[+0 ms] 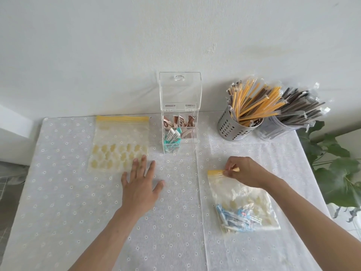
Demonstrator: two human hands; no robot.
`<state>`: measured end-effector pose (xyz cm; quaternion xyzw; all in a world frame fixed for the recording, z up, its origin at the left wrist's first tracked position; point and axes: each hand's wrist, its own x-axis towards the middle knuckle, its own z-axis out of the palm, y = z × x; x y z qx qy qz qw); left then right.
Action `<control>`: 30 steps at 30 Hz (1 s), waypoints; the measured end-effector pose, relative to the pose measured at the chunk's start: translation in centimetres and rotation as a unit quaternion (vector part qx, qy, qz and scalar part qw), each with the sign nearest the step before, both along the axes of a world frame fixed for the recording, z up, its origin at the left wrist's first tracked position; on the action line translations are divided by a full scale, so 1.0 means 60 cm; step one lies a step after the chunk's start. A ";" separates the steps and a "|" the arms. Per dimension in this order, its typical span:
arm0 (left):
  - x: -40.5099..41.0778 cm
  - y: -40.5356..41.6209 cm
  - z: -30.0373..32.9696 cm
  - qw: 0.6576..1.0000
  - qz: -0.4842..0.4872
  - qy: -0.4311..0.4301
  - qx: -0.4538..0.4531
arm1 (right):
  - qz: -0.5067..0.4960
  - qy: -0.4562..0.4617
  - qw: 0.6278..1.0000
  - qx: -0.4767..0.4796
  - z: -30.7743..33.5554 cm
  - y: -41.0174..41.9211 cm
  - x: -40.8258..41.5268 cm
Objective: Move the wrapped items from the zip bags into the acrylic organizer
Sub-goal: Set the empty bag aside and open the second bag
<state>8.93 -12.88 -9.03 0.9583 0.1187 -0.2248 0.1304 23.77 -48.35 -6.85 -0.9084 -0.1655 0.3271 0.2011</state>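
Far organizer (pixel 179 122) part-filled, left bag (pixel 119 143) emptied; right hand (pixel 242 172) pinches the near, still-loaded bag's zip (pixel 214 172), left hand (pixel 141 184) spread flat.

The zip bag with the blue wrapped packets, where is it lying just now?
In the head view, that zip bag lies on the tablecloth at the person's right, in front of the metal holder; the right hand pinches its yellow strip.
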 end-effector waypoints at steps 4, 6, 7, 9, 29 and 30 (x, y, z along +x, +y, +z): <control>0.004 0.007 0.004 1.000 -0.009 -0.001 0.009 | -0.059 0.008 0.997 0.040 -0.004 0.023 -0.002; 0.003 0.011 0.006 1.000 -0.012 -0.005 0.012 | -0.108 0.003 0.993 0.044 -0.008 0.038 -0.003; 0.002 0.013 0.007 1.000 -0.012 -0.005 0.011 | -0.134 -0.003 0.990 0.048 -0.009 0.045 -0.003; -0.001 0.017 0.009 1.000 -0.011 -0.004 0.009 | -0.188 -0.021 0.980 0.064 -0.014 0.059 -0.004; 0.015 -0.070 0.006 0.994 0.013 -0.105 -0.016 | -0.507 -0.007 0.851 0.135 -0.029 0.156 -0.056; 0.019 -0.078 0.009 0.995 0.042 -0.085 -0.034 | -0.500 -0.010 0.856 0.130 -0.026 0.155 -0.058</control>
